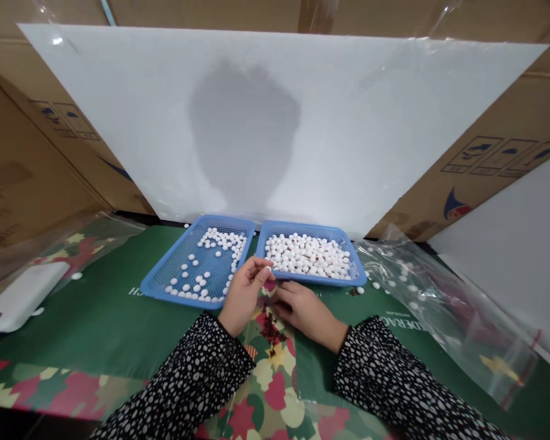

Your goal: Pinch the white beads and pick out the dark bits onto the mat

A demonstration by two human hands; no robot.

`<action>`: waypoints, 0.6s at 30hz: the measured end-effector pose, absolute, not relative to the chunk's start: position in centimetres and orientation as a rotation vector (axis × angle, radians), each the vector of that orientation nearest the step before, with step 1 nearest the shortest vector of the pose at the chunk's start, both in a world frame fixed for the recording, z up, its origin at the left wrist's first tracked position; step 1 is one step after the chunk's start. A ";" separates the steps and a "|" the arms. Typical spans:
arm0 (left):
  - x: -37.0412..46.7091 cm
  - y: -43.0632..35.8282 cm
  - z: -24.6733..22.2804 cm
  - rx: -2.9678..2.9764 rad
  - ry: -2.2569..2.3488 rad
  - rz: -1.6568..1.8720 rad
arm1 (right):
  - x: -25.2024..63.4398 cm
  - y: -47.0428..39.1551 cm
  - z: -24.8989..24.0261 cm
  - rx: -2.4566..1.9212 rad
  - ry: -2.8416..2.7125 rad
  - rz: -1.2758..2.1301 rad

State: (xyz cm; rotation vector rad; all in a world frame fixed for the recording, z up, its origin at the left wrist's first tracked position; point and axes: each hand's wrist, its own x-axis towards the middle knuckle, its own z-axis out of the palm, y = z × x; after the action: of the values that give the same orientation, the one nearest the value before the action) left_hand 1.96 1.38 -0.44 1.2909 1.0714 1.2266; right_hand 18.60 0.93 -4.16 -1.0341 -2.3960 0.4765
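Observation:
My left hand (241, 296) pinches a small white round piece (268, 269) between thumb and fingertips, just in front of the gap between two blue baskets. Close beside it on the right, my right hand (308, 310) has its fingers curled in; whatever they hold is hidden. The left blue basket (158, 278) contains scattered white pieces, mostly along its edges. In the right blue basket (358, 269) lies a dense layer of white pieces (307, 253). Dark red crumbs (271, 330) lie on the patterned table cover below my hands.
A white device (25, 296) rests at the left. Clear plastic bags lie on both sides, the right bag (444, 311) near several loose white pieces. A white board (348, 122) leans behind the baskets against cardboard boxes (490, 153). The green cover (105, 324) spans the table.

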 end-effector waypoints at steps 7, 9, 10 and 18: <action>2.2 1.2 -0.7 1.192 0.993 1.154 | 20.7 0.0 -2.9 -1.027 -1.977 0.838; 2.3 1.1 -0.7 1.154 0.985 1.124 | 20.9 -0.1 -2.6 -1.020 -1.898 0.883; 2.3 1.1 -0.7 1.136 0.983 1.118 | 21.0 -0.2 -2.6 -1.019 -1.857 0.890; 3.0 0.9 -1.4 1.013 0.937 1.046 | 20.5 -0.6 -2.6 -0.945 -1.394 1.215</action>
State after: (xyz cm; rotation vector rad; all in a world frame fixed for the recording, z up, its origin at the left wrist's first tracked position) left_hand 2.99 0.89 -1.41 1.0130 0.9368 1.0461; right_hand 20.47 -0.58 -2.59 -0.9452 -1.3935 1.2146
